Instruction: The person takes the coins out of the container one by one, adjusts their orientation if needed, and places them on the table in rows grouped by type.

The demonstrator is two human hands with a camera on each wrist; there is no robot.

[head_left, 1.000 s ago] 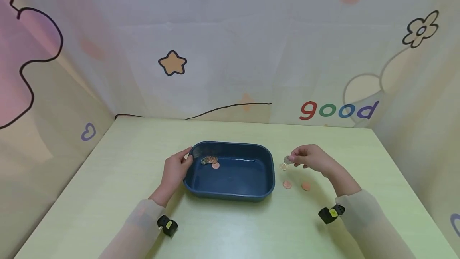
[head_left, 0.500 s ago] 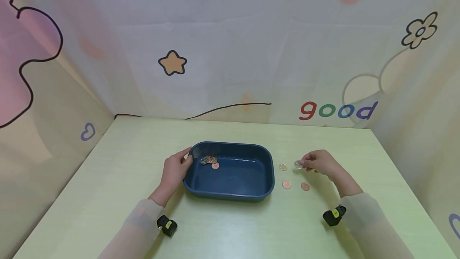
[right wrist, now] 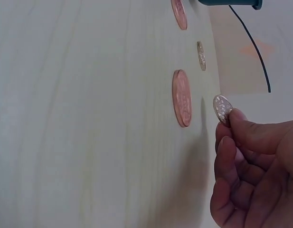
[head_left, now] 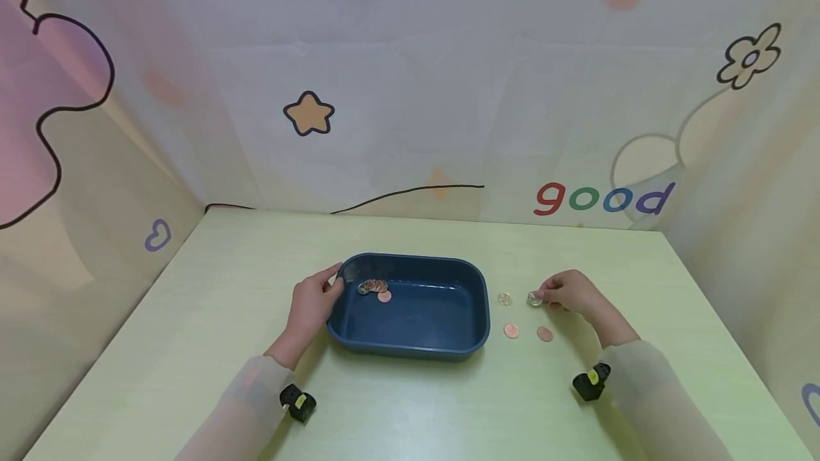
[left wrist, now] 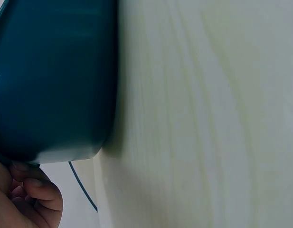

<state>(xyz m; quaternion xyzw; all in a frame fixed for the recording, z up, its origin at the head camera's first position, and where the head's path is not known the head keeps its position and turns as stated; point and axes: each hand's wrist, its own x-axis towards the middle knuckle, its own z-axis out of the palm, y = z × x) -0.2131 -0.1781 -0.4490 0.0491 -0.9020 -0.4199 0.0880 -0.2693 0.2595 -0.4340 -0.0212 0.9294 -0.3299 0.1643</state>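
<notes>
My right hand point(head_left: 570, 292) pinches a silver-coloured coin point(right wrist: 222, 108) between thumb and index finger, close over the table right of the tray. My left hand point(head_left: 314, 308) grips the left end of a dark blue rectangular tray point(head_left: 410, 356), thumb at the rim. In the left wrist view the curled fingers point(left wrist: 44, 194) show below the tray's end. On the table between tray and right hand lie a pale gold coin point(head_left: 505, 299) and two copper-coloured coins, one nearer the tray point(head_left: 511, 331) and one farther right point(head_left: 544, 334).
Inside the tray, at its left, several overlapping coins point(head_left: 373, 287) lie in a row, with one copper coin point(head_left: 384, 297) just in front. The pale wooden table point(head_left: 410, 411) meets a printed cloth backdrop point(head_left: 397, 126) at its far edge.
My right hand has drawn back to the right with the silver coin, away from the gold coin, and lowered towards the table. My left hand and the tray have stayed put.
</notes>
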